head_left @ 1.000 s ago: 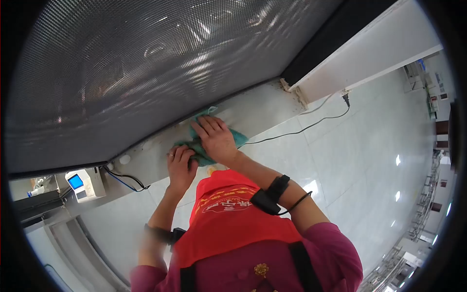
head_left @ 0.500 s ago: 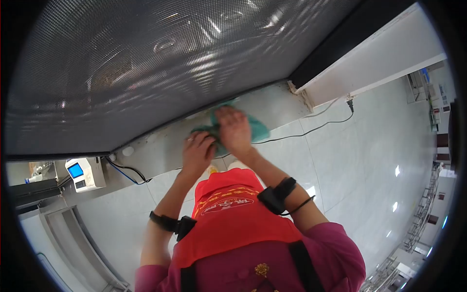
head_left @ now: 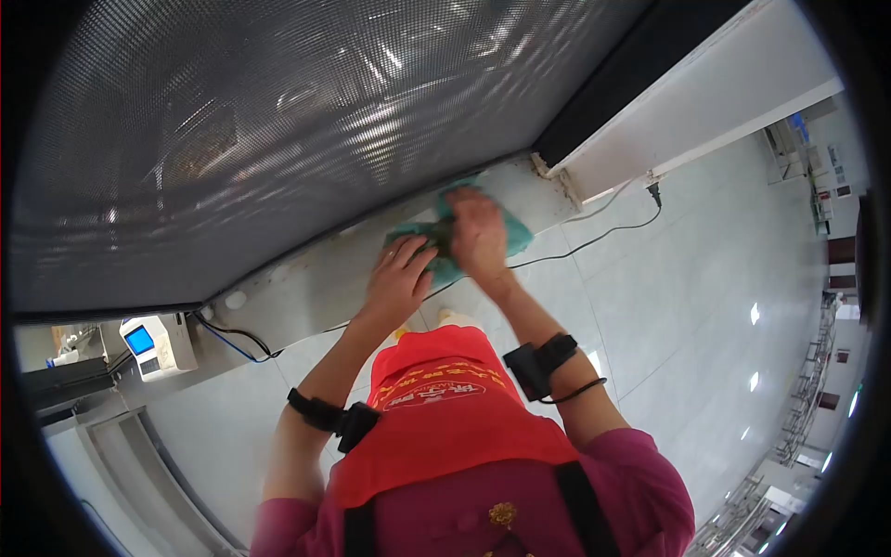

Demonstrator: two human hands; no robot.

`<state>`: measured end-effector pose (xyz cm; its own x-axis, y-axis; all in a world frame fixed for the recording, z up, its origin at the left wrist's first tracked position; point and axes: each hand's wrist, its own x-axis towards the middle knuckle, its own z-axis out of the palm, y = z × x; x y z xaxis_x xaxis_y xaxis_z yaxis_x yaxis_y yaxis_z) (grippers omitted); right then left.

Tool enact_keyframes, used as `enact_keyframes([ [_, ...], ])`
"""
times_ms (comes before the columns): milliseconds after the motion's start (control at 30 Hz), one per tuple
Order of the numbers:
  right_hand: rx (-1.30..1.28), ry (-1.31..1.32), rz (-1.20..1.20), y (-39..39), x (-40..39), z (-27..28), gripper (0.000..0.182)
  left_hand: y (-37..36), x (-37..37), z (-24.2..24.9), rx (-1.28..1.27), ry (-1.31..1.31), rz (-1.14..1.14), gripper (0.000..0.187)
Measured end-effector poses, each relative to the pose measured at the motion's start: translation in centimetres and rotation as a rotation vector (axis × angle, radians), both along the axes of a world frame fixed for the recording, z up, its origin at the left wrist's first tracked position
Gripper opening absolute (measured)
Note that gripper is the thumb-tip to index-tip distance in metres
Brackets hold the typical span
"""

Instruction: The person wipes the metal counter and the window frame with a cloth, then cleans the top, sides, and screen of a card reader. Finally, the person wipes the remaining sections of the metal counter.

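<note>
A green cloth lies bunched on the pale, stained ledge below a dark mesh screen. My right hand grips the cloth and presses it down, its fingers slightly blurred and bent. Beside it, my left hand has its curled fingers on the cloth's left part, holding it against the ledge. A ring shows on one left finger. Part of the cloth is hidden under both hands.
The mesh screen rises just beyond the ledge. A black cable runs along the floor to a plug. A white device with a blue display stands at left, near loose wires.
Both hands and the cloth have slid to the right along the ledge, the right hand also a little farther toward the screen. The camera view has shifted slightly.
</note>
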<state>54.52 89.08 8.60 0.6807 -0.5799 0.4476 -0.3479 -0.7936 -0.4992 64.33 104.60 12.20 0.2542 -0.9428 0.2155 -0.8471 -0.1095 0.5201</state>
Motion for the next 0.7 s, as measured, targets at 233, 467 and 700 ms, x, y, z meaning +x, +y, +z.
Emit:
enact_keyframes([
  [233,-0.1,0.101,-0.126,-3.2,-2.1,0.2,0.043,0.4,0.3,0.8,0.051,0.011,-0.066,0.039],
  [467,-0.05,-0.129,0.006,-0.2,-0.6,-0.6,0.037,0.5,0.3,-0.3,0.071,0.006,-0.118,0.044],
  [700,-0.079,0.04,-0.28,-5.4,-5.8,-0.7,0.038,-3.9,-0.5,0.7,0.126,0.001,-0.25,0.049],
])
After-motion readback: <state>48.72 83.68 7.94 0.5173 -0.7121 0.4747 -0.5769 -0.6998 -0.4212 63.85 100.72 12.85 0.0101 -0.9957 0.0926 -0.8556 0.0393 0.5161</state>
